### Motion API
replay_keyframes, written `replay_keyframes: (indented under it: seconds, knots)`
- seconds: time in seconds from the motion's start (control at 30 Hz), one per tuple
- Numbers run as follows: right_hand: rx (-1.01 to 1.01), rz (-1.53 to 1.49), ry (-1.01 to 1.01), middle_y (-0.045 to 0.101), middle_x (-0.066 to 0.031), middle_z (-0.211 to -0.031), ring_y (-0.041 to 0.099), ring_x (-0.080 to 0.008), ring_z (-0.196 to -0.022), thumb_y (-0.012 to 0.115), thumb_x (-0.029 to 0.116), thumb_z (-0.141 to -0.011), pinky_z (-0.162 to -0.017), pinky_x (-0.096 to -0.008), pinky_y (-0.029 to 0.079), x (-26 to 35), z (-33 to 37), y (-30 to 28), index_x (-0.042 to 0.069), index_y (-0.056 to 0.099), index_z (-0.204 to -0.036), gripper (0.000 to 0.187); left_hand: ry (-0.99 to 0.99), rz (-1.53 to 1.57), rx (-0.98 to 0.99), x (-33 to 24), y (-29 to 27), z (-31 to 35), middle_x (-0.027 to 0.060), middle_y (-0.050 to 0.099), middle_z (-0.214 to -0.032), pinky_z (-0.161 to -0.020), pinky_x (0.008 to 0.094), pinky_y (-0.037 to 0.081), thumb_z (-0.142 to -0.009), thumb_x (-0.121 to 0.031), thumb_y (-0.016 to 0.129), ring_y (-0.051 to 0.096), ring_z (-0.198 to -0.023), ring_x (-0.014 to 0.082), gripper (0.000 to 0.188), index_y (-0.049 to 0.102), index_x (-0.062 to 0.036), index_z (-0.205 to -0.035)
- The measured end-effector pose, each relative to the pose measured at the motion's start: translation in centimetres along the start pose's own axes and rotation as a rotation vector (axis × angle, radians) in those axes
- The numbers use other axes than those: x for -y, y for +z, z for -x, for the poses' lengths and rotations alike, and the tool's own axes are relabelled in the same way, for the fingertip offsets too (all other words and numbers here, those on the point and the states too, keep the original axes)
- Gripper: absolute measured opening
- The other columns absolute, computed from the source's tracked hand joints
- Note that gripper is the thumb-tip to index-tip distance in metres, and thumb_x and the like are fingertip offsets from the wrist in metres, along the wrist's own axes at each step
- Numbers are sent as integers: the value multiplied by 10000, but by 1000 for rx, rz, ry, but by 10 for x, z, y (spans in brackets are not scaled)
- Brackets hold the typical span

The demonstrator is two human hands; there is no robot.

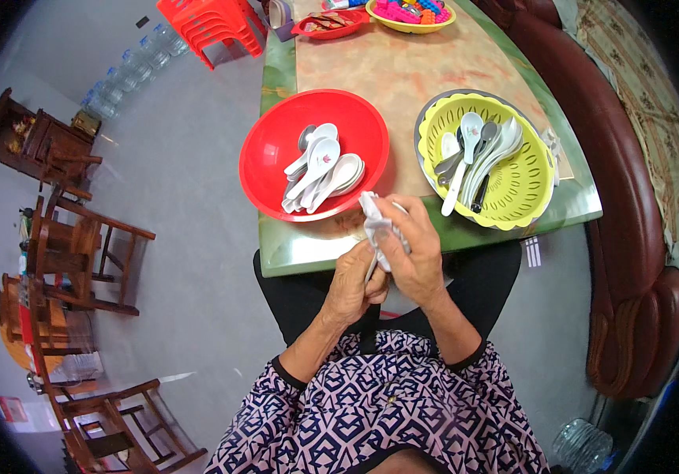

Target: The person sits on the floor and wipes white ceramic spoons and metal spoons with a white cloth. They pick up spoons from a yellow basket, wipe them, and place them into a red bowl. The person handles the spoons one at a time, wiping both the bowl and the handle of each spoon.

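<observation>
Above my lap at the table's near edge, my left hand (349, 283) is closed round the slim handle of a spoon (371, 267). My right hand (415, 257) grips a crumpled white cloth or tissue (377, 221) wrapped about the spoon's other end, whose bowl is hidden. Just beyond my left hand, a red basin (264, 154) holds several white spoons (321, 160) and a metal one. Beyond my right hand, a yellow-green strainer basket (530, 197) sits in a grey bowl, with white spoons (472, 130) and some metal and dark-handled utensils inside.
The marble-patterned table (339, 63) bears a yellow bowl of colourful toy bricks (410, 12) and a red dish (330, 30) at its far end. Red stacked stools (213, 28) stand far left, wooden chairs (87, 245) at left, a brown leather sofa (632, 237) along the right.
</observation>
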State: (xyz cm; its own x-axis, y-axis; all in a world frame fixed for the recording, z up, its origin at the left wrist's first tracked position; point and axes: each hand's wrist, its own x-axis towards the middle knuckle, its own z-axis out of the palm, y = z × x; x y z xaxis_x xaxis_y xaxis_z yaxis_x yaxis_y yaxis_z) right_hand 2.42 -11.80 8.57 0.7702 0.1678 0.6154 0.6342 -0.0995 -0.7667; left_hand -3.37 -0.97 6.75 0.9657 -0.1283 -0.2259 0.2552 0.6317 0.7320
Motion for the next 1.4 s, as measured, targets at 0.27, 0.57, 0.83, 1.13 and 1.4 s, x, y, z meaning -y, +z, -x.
replay_keyframes:
  seconds: [0.27,0.57,0.83,1.13,1.4]
  knots:
    - [80,-245,260,616,-118,-1098,583,-156,-912,543,113,-912,-784,-286,459,-1,6,3,-31,550,-1209,330,-45,91,87,-2,-5,-3,-51,277,-450,-334,215,163,-1002,-398,332,202,-348,63,338,485,-105,-930]
    - [53,-223,193,606,-169,-1102,584,-235,-923,591,19,-829,-807,-323,467,1,19,-2,-47,572,-1158,336,-122,140,171,-4,-11,1,-55,264,-454,-341,212,175,-1013,-361,325,184,-358,46,342,498,-75,-942]
    - [29,-615,636,664,-42,-863,568,-67,-722,578,129,-894,-650,-218,473,1,-4,-6,-43,616,-1052,237,-58,-127,87,3,-10,2,0,425,-545,-392,242,306,-1008,-388,295,355,-404,98,394,511,-58,-996]
    - [-36,-468,646,607,-32,-736,524,-62,-621,527,200,-938,-535,-222,428,-5,-10,7,-40,603,-1000,259,200,-430,-91,-21,0,1,1,606,-792,-573,180,408,-894,-119,618,501,-651,35,118,626,-13,-947]
    - [70,-401,616,562,-24,-822,504,-77,-695,504,186,-949,-604,-248,436,-1,21,15,-20,575,-1046,238,395,-338,-253,-21,-11,-14,-26,583,-781,-652,200,405,-878,-94,635,492,-703,46,97,632,-11,-828]
